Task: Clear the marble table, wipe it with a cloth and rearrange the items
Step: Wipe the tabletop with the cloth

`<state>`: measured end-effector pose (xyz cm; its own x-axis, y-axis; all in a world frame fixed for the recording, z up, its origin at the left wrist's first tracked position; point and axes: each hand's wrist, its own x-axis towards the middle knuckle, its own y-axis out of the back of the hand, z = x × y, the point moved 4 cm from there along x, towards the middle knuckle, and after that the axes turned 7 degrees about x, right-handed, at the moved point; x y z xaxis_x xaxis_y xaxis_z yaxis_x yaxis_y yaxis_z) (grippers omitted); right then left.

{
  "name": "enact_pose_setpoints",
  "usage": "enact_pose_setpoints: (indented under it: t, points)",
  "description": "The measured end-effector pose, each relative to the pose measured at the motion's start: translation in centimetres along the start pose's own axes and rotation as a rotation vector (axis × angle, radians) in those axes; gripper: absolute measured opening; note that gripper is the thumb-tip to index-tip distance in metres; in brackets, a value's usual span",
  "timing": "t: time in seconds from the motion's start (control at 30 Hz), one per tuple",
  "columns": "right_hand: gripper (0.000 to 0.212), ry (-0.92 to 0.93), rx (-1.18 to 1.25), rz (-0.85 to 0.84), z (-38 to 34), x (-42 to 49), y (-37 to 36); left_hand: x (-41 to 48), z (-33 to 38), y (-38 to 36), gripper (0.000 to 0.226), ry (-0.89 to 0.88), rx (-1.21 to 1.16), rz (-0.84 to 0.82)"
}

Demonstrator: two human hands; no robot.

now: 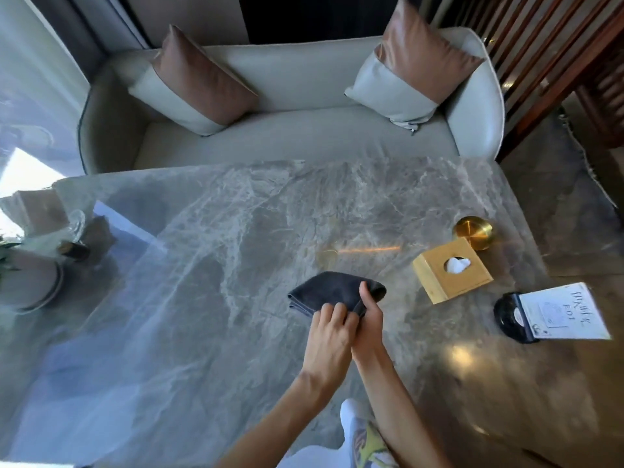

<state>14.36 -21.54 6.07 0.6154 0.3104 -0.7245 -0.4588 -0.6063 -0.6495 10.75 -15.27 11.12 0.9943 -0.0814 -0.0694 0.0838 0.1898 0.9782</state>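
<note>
A folded dark grey cloth (329, 289) lies on the grey marble table (219, 251), a little right of the middle. My left hand (329, 336) and my right hand (368, 319) are pressed together at its near right corner, both gripping the fabric. At the right side stand a yellow wooden tissue box (445, 282) with white tissue poking out, a round brass object (472, 231) behind it, and a black stand holding a white card (560, 312). At the far left edge sit a plant pot (30, 285), a small dark bottle (74, 249) and glassware (76, 221).
A pale grey sofa (287, 136) with two brown-and-grey cushions (199, 82) runs along the table's far side. A wooden slatted screen (547, 55) stands at the back right. A window lies to the left. My knee shows at the table's near edge.
</note>
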Motion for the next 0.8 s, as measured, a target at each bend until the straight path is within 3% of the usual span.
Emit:
enact_pose_setpoints:
  t: [0.07,0.27,0.4,0.5,0.63,0.73,0.8]
  points:
    - [0.027,0.084,-0.04,0.027,1.2,0.7,0.2,-0.4,-1.1,0.2,0.027,-0.03,-0.029,0.005]
    - [0.017,0.156,0.105,0.065,2.8,-0.3,-0.1,-1.0,-2.5,0.0,0.038,-0.13,-0.119,-0.063]
    - [0.03,0.088,0.237,0.131,2.6,-1.2,0.0,-1.0,-3.9,-0.7,0.045,-0.102,-0.278,-0.111]
    - [0.038,0.02,0.147,0.195,1.9,-0.9,0.6,-0.6,-3.2,-0.8,0.047,-0.125,-0.291,-0.104]
    - [0.02,-0.085,0.022,0.148,1.2,-0.1,0.2,0.3,-3.0,-1.5,0.043,-0.014,-0.421,-0.162]
    - [0.046,-0.159,0.027,0.078,0.5,1.1,0.4,1.5,-3.3,-1.9,0.027,0.152,-0.511,-0.183]
    - [0.052,-0.181,0.016,0.059,-0.4,1.0,0.3,2.2,-3.1,-1.9,0.022,0.189,-0.509,-0.198]
